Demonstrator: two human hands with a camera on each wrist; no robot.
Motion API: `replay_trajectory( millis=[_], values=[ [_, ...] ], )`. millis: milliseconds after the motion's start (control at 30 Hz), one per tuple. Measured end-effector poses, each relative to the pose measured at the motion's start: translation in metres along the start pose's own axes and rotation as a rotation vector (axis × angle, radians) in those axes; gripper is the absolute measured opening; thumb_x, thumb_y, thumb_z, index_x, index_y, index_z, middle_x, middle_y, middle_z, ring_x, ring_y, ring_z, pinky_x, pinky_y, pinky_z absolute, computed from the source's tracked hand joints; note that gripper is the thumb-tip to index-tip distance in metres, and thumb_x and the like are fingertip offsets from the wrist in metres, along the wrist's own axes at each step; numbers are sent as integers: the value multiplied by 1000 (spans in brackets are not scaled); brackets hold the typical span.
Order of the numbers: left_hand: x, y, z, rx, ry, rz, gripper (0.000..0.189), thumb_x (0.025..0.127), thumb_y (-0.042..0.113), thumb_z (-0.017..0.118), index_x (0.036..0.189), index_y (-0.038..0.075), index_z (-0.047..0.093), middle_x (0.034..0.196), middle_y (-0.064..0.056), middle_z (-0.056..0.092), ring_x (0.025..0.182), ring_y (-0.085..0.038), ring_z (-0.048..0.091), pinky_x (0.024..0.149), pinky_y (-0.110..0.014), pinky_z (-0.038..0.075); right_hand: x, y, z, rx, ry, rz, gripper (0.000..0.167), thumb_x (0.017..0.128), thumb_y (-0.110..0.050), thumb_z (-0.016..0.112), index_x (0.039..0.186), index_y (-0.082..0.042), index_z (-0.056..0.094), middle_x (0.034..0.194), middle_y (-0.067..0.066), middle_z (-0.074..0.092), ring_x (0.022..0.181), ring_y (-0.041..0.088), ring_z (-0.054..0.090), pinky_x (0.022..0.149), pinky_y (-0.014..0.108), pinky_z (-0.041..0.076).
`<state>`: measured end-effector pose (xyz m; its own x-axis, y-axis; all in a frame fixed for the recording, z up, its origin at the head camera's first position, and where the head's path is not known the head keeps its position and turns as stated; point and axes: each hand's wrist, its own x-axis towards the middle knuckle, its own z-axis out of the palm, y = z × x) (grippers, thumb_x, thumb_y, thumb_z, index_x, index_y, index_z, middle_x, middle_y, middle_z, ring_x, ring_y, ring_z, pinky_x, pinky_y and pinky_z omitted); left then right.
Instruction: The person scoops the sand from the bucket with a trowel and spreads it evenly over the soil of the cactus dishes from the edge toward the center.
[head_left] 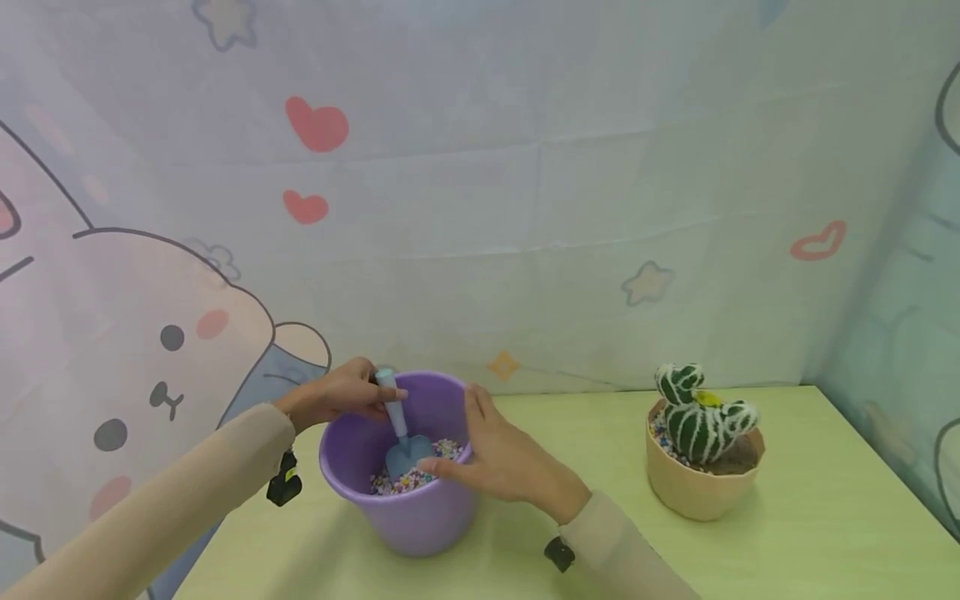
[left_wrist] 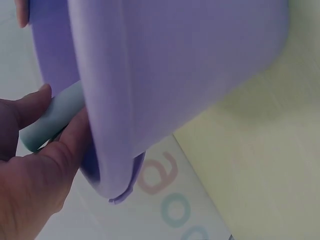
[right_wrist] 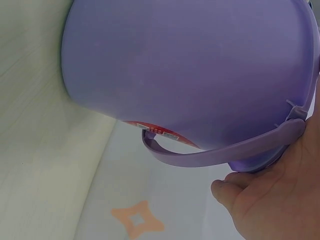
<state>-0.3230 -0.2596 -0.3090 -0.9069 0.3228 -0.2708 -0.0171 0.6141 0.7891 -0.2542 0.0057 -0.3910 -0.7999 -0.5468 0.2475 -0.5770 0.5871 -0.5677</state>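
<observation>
In the head view a purple bucket [head_left: 420, 521] stands on the table, many small multicoloured beads [head_left: 448, 450] inside it. My left hand [head_left: 341, 393] pinches the pale blue handle of a small toy shovel [head_left: 408, 454], whose blade rests in the beads. The left wrist view shows thumb and fingers about the handle [left_wrist: 57, 117] at the bucket's rim. On the bucket's right side, my right hand [head_left: 502, 454] holds the rim, the thumb reaching over it. The bucket's carrying handle [right_wrist: 220, 157] hangs down in the right wrist view.
A peach pot [head_left: 697, 496] with a green-and-white cactus [head_left: 701, 425] and coloured beads stands on the right of the light green table [head_left: 817, 500]. A printed cloth backdrop [head_left: 540, 200] rises behind and to the sides.
</observation>
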Motion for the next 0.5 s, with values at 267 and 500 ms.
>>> replay_trajectory(
  millis=[267, 500],
  values=[
    [2, -6, 7, -70, -42, -4, 25, 105, 9, 65, 109, -16, 65, 96, -15, 76, 101, -31, 79, 99, -49, 65, -2, 1, 2, 8, -3, 7, 122, 92, -82, 55, 169, -5, -1, 174, 19, 17, 145, 37, 53, 115, 49, 57],
    [7, -11, 14, -115, -90, -2, 32, 105, 8, 64, 117, -22, 62, 104, -24, 77, 105, -36, 78, 101, -51, 64, -1, 2, 1, 17, -5, 17, 124, 91, -85, 53, 169, -6, -1, 176, 18, 13, 150, 36, 48, 121, 49, 51]
  ],
)
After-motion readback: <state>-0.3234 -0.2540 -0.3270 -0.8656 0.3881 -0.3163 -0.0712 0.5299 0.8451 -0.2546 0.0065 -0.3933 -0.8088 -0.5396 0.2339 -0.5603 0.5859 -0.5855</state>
